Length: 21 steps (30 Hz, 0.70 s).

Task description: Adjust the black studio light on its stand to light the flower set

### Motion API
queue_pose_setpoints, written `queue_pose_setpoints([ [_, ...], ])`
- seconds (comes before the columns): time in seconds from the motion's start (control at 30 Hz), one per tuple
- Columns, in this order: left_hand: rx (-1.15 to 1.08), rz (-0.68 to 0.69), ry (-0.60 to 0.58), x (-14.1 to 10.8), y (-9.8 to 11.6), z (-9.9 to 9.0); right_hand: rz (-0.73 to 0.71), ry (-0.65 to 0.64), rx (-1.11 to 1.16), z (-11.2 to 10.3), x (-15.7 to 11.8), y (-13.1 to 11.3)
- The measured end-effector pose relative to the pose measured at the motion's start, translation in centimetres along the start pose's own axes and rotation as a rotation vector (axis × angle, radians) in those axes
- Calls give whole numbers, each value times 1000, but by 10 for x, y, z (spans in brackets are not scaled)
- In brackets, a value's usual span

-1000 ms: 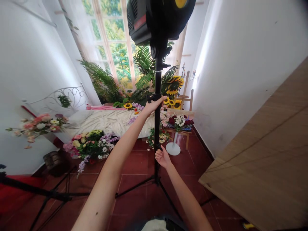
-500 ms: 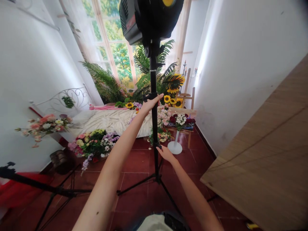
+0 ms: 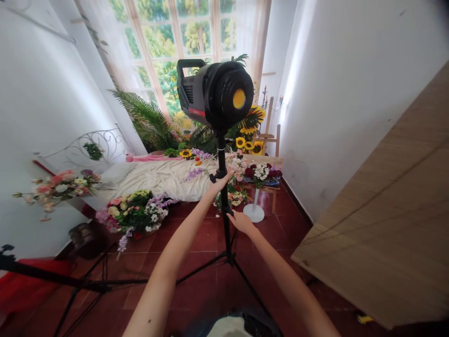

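Observation:
A black light stand [image 3: 224, 199] rises from the red tiled floor on spread legs. On its top sits a studio light [image 3: 213, 93] with a carry handle and a round yellow emitter facing my way. My left hand [image 3: 220, 184] is closed around the pole just under the upper clamp collar [image 3: 218, 176]. Lower down, my right hand [image 3: 241, 221] pinches the knob of the lower collar [image 3: 229, 212]. Both arms reach forward, the left hand above the right.
Behind stands a bed [image 3: 157, 180] with cream cloth. Flower arrangements [image 3: 136, 210] and a white pedestal vase [image 3: 255, 213] stand near the stand. A second stand [image 3: 52, 278] lies at left; a wooden panel [image 3: 379, 224] leans in from the right. An easel [image 3: 268, 135] is behind.
The studio light and the upper pole section have come down, and my left hand has moved down with them. My right hand stays at the lower knob.

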State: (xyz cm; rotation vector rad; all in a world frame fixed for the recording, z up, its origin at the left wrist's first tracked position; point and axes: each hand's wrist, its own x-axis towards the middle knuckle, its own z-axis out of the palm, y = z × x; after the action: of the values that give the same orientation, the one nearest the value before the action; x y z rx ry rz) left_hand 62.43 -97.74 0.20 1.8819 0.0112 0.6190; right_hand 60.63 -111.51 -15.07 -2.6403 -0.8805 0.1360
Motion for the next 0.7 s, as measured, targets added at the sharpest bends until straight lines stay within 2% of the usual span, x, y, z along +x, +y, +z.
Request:
queue_pose_setpoints([
  [0.27, 4, -14, 35, -11, -21, 7, 5, 15, 93, 3, 1, 1],
  [0.53, -44, -118, 65, -42, -54, 20, -4, 35, 105, 6, 6, 1],
  [0.7, -46, -112, 71, -41, -72, 23, -6, 36, 128, 4, 7, -1],
])
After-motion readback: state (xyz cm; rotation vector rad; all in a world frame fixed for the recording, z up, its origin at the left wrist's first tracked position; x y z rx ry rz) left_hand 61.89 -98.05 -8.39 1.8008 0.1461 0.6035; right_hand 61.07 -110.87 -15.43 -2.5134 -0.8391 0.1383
